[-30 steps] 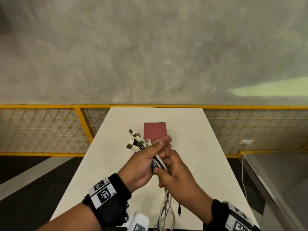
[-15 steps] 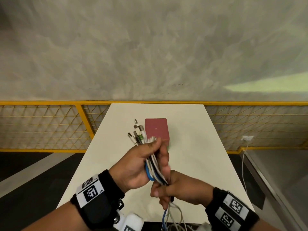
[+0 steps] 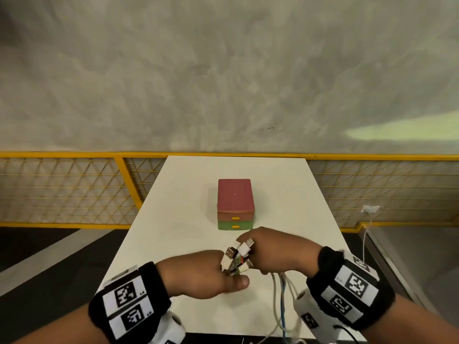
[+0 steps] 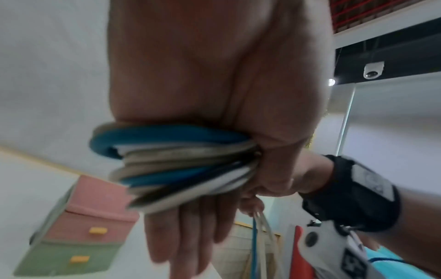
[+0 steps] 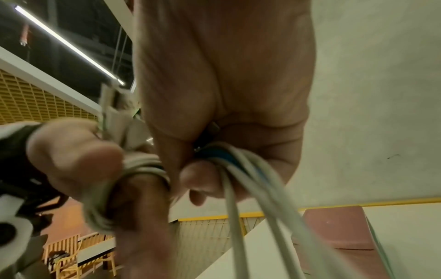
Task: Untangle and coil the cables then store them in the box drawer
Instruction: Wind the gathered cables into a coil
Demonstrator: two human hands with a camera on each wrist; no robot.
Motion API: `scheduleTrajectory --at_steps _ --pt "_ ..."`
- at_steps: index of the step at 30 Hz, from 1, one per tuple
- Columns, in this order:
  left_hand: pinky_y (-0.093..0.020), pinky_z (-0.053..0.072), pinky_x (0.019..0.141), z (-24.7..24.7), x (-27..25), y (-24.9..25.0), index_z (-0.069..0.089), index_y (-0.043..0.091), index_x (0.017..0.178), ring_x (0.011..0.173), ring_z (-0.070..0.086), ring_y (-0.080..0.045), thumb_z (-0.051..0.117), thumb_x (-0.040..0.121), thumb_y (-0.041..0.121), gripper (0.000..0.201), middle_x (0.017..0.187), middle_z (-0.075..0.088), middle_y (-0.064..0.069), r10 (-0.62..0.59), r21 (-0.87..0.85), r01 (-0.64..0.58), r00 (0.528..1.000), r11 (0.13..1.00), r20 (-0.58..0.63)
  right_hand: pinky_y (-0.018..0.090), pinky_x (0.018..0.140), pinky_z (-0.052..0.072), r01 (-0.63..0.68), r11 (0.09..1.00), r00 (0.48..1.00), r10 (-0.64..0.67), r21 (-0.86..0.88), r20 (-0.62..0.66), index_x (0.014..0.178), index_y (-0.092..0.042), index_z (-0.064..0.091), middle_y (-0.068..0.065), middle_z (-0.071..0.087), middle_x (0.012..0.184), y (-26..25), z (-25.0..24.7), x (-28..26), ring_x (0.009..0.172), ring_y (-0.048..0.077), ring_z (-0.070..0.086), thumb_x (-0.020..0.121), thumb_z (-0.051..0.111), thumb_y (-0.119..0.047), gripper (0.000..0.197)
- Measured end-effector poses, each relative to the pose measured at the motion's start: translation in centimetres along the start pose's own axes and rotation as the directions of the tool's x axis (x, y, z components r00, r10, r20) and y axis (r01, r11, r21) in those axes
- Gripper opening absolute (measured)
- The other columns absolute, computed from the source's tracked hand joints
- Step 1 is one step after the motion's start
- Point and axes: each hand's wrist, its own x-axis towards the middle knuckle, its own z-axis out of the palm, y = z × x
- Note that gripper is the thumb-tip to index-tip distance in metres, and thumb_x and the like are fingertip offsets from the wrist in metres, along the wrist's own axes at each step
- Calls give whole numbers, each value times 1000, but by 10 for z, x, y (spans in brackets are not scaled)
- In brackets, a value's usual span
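While the left hand held USB cables looped round its straight fingers, the right hand gripped their tails; the loops could probably slip off.

Bare table lies open either side of the drawer box, which stands just beyond the hands.

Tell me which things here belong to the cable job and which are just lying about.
Job: cables, wound round the left hand and gripped by the right hand; their plugs; drawer box.
Lying about: table, yellow fence, wall socket.
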Motion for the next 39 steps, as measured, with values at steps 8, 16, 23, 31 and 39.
scheduleTrajectory --at_steps 8,16,23,31,39 --pt "-31 46 96 -7 20 -2 67 6 99 100 64 -16 45 104 20 26 101 70 -4 412 -128 -470 852 873 -324 32 62 50 163 937 960 -78 308 -268 104 -22 58 -9 58 63 1 4 -5 56 18 56 91 36 -3 31" --pt "-46 44 84 1 31 2 63 9 104 91 57 -24 44 92 64 60 93 68 -21 304 -531 -499 858 685 -414 23 69 51 246 875 933 -97 418 -347 147 -43 31 -9 57 75 3 11 -14 65 5 55 96 38 -12 60" --pt "-32 54 96 10 41 20 66 10 123 120 64 -21 76 74 52 66 124 71 -9 47 -791 -524 841 316 -538 10 94 41 322 930 858 -209 175 -468 147 -32 29 -15 55 131 -3 19 -19 112 -10 50 88 42 -8 64" --pt "-32 62 78 -22 34 37 64 1 87 96 75 -25 54 78 4 14 105 76 -19 -8 -848 -509 858 -152 -513 41 68 57 331 728 861 26 600 -507 91 -36 45 6 63 78 9 45 -12 60 19 63 79 64 -14 32" --pt "-24 50 47 -26 15 21 72 5 81 45 57 -8 83 68 21 24 62 63 -3 195 -909 -393 889 -142 -415 35 70 49 79 837 997 -53 542 -63 86 -19 66 9 60 75 42 57 -3 59 15 58 87 63 -20 4"
